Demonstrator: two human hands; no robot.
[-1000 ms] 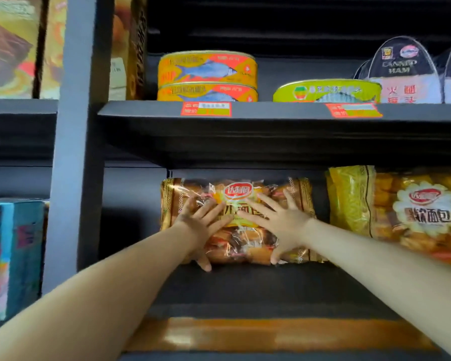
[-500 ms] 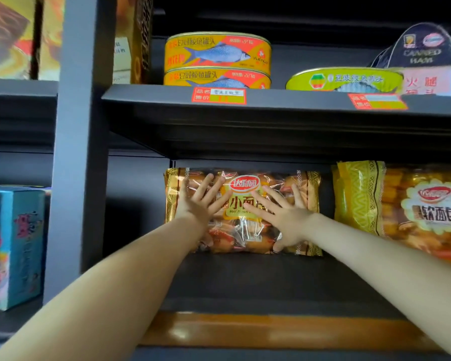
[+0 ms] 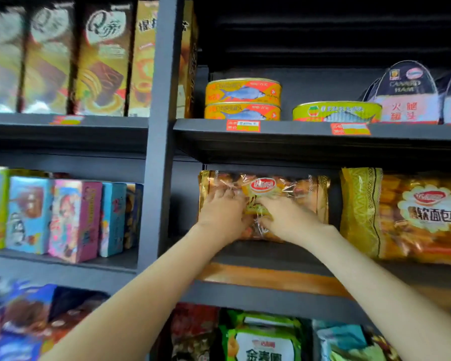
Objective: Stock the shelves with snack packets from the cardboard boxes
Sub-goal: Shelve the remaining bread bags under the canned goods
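Snack packet (image 3: 307,199), a clear and gold wrapper with a red logo at the top, stands upright at the back of the middle shelf (image 3: 271,252) in the right-hand bay, with both hands on its front. At far left, in the neighbouring bay, colourful boxes (image 3: 73,220) stand in a row, blurred. A dark upright post (image 3: 156,178) divides the two bays. Just right of it the left hand (image 3: 220,217) lies on the left half of the packet, its fingers bent and dug into the wrapper. The right hand (image 3: 287,220) sits close beside it near the middle of the packet, fingers and thumb curled into the film, which is crinkled between the two hands. To the right, apart from the packet, stands a yellow bread bag (image 3: 422,217). On the shelf above, two orange fish cans (image 3: 242,99) are stacked, then a green can (image 3: 336,112), then arched ham tins (image 3: 406,95).
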